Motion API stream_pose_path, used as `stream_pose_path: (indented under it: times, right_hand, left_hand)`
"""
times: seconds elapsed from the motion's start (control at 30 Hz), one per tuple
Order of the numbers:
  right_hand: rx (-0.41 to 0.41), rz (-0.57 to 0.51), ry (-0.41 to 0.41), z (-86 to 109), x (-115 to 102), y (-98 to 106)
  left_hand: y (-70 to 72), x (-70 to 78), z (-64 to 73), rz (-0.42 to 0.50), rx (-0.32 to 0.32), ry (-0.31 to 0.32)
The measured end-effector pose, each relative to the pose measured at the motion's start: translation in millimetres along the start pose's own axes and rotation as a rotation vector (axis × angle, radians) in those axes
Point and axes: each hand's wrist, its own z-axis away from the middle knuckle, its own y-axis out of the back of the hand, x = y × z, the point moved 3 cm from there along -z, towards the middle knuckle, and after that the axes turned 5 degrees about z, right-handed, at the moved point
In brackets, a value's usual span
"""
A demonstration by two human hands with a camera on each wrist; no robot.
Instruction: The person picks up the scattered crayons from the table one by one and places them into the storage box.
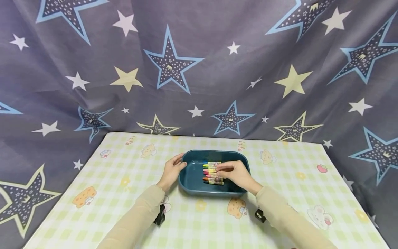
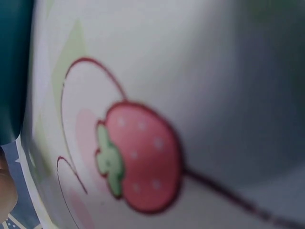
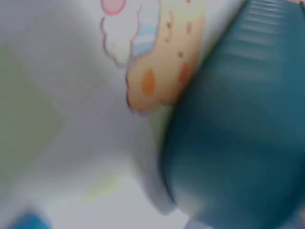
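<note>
A dark teal rectangular tray (image 1: 194,193) with rounded corners sits on the table. My left hand (image 1: 171,172) grips its left rim, thumb over the edge. Inside the tray several crayons (image 1: 212,180) lie side by side in a row, with blue, yellow, pink, red, orange and dark tips pointing left. My right hand (image 1: 237,174) reaches in over the tray's right side and pinches a crayon in the row between thumb and forefinger, covering the right ends of several. The tray's outer wall (image 3: 238,124) fills the right of the right wrist view; part of the tray (image 2: 12,71) shows at the left wrist view's left edge.
A green-and-white checked tablecloth (image 1: 124,214) with printed cartoon figures covers the table. Behind the table hangs a dark grey curtain (image 1: 214,83) with stars. Black straps circle both sleeves near the wrists.
</note>
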Motion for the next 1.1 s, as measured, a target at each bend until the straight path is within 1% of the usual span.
stream_pose_path:
  times: [0.13, 0.2, 0.27, 0.33, 0.43, 0.5, 0.57, 0.67, 0.8, 0.9, 1.0, 1.1]
  right_hand:
    - [0.056, 0.032, -0.008, 12.5, -9, 25]
    - [0.080, 0.049, -0.018, 21.8, -12, 39]
    - [0.108, 0.074, -0.012, 32.1, -12, 52]
    - [0.136, 0.088, -0.006, 43.9, -9, 63]
    - [0.175, 0.114, -0.002, 63.1, 2, 75]
    - [0.185, 0.122, -0.014, 76.4, 12, 81]
    - [0.178, 0.121, -0.018, 88.5, 22, 86]
    - [0.150, 0.114, -0.047, 104.1, 40, 92]
    - [0.078, 0.114, -0.079, 117.5, 66, 100]
    - [0.034, 0.092, -0.110, 125.4, 83, 103]
    - [0.012, 0.046, -0.166, 134.7, 93, 104]
    - [0.005, 0.007, -0.187, 142.6, 97, 102]
  left_hand:
    - [0.5, -0.6, 0.0, 0.009, 0.009, 0.001]
    - [0.7, -1.4, -0.6, 0.011, 0.008, 0.000]
    - [0.8, -2.4, -1.0, 0.016, 0.006, -0.001]
    - [0.8, -3.2, -1.3, 0.019, 0.004, 0.003]
    - [0.6, -3.4, -1.0, 0.027, -0.008, 0.009]
    - [0.7, 0.2, 1.1, 0.037, -0.019, 0.024]
    - [0.4, 7.0, 5.5, 0.036, -0.025, 0.030]
    - [0.8, 6.9, 4.5, 0.033, -0.026, 0.039]
    - [1.5, 0.0, -2.5, 0.016, -0.010, 0.017]
    - [1.6, 2.3, -2.2, 0.007, 0.002, 0.004]
    - [1.4, 1.2, -1.7, 0.006, -0.001, 0.008]
    - [0.4, -1.0, -1.3, 0.009, -0.009, 0.016]
